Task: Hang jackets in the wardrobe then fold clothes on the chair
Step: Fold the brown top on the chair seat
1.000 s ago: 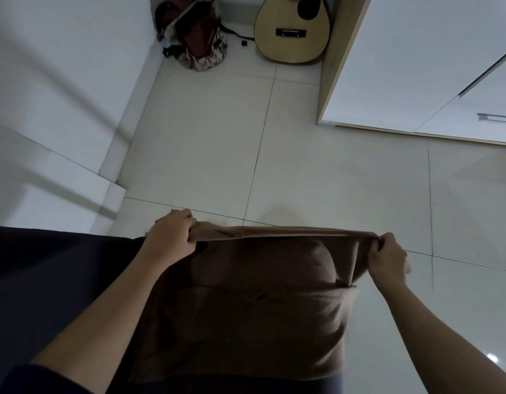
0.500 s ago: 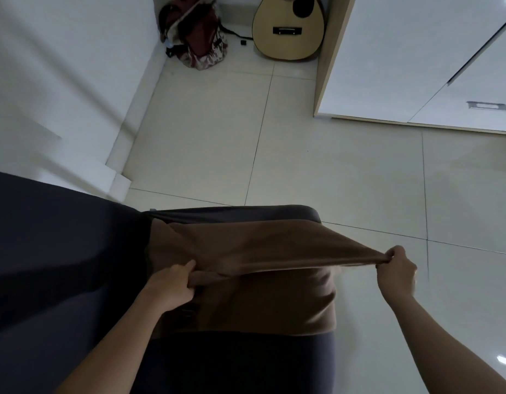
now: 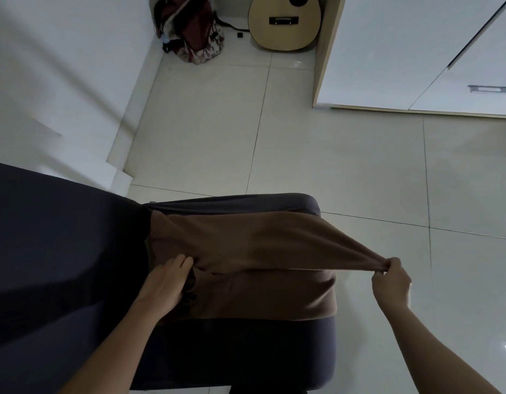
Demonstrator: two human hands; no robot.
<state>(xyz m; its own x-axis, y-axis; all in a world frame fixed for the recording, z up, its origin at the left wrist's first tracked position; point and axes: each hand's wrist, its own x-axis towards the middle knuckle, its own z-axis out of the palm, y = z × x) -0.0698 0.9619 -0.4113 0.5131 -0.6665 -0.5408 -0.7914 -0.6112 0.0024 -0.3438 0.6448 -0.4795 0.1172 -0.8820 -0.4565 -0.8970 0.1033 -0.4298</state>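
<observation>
Head view: brown garment [image 3: 246,243] on chair [image 3: 246,351], tiled floor [image 3: 345,166]

Nothing legible right now: no text, label, brand or number on the brown fabric garment [image 3: 246,240], the tan wooden guitar [image 3: 284,27], or elsewhere.
</observation>
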